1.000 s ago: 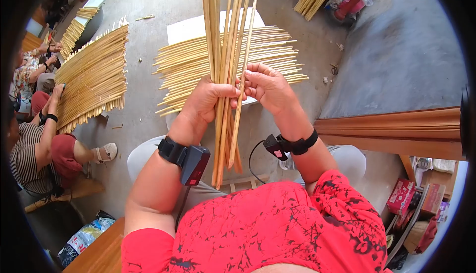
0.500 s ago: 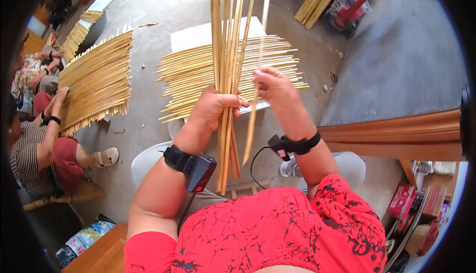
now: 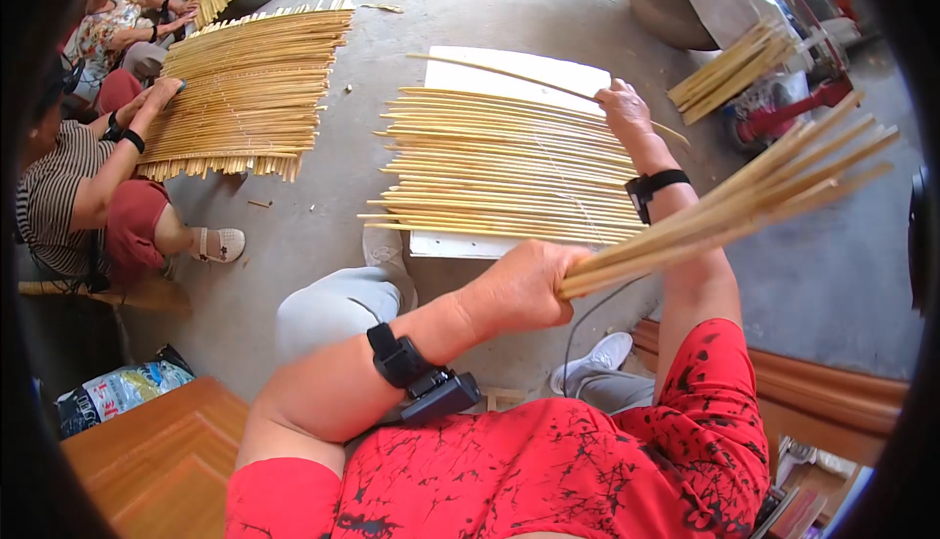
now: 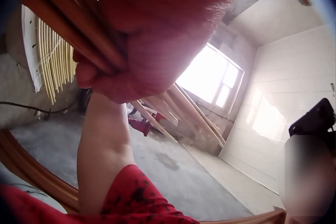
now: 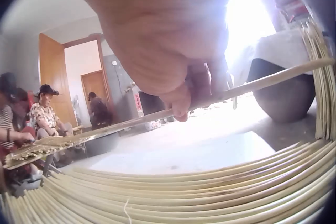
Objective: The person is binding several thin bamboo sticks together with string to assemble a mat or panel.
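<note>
My left hand [image 3: 529, 284] grips a bundle of thin, straw-coloured sticks [image 3: 725, 206], which points out to the right across my right forearm. In the left wrist view the fingers [image 4: 142, 66] curl round the sticks. My right hand [image 3: 627, 111] pinches a single stick [image 3: 509, 79] over the far end of the white board [image 3: 470, 71]. Below that stick, a row of sticks [image 3: 509, 172] lies side by side on the board, with a thin thread running across them. In the right wrist view the single stick [image 5: 142, 120] spans level above the row [image 5: 210, 187].
Another person [image 3: 73, 187] at left has hands on a larger mat of sticks [image 3: 245, 89]. A second seated person [image 3: 122, 25] is beyond. A spare bundle of sticks [image 3: 729, 74] and a large dark pot [image 3: 666, 10] stand at far right. A wooden panel [image 3: 166, 461] is near my left.
The right hand has drawn one stick from the bundle and carried it forward over the board, turning it crosswise. The left hand has swung its bundle from upright to pointing right.
</note>
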A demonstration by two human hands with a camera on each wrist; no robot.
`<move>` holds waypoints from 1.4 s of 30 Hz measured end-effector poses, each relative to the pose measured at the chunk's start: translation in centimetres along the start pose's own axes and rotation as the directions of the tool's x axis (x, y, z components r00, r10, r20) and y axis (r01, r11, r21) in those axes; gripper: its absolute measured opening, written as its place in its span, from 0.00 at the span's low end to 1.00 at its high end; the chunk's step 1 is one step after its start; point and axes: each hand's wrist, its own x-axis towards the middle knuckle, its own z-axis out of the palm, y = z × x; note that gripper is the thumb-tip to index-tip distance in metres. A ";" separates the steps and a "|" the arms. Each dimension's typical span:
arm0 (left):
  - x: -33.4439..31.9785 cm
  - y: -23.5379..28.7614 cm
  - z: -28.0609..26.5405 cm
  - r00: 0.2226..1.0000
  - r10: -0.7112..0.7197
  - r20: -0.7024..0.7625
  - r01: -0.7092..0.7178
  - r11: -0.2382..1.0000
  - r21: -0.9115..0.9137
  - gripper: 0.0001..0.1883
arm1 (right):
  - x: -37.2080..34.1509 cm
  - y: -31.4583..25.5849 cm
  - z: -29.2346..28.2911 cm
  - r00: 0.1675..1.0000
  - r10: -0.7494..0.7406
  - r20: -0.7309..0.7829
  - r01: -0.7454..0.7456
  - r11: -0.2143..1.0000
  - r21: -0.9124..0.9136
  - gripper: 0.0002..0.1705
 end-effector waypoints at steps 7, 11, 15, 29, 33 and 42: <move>0.1 -0.8 -1.7 0.989 -0.144 0.046 0.141 0.989 0.052 0.11 | 5.3 -3.4 7.2 0.998 -0.056 0.041 0.057 0.998 -0.026 0.11; -0.1 -1.2 -1.9 0.979 -0.197 0.050 0.193 0.979 0.072 0.12 | 4.3 -2.7 8.7 0.992 -0.074 0.106 0.082 0.994 -0.072 0.12; 0.0 -0.3 -1.8 0.971 -0.226 0.080 0.223 0.974 0.044 0.11 | 3.6 -2.7 8.7 0.990 -0.066 0.122 0.073 0.996 -0.053 0.14; 0.2 -0.1 -1.2 0.965 -0.239 0.112 0.238 0.971 0.021 0.13 | 2.9 -5.5 10.2 0.996 -0.087 -0.018 0.088 0.994 0.068 0.11; 0.2 -0.1 -1.2 0.956 -0.268 0.119 0.267 0.963 0.025 0.12 | 2.5 -5.3 10.2 0.997 -0.079 -0.014 0.080 0.994 0.075 0.13; 0.6 -0.3 -1.1 0.965 -0.241 0.107 0.239 0.971 0.024 0.13 | 1.8 -5.2 10.1 0.997 -0.075 -0.002 0.075 0.991 0.112 0.15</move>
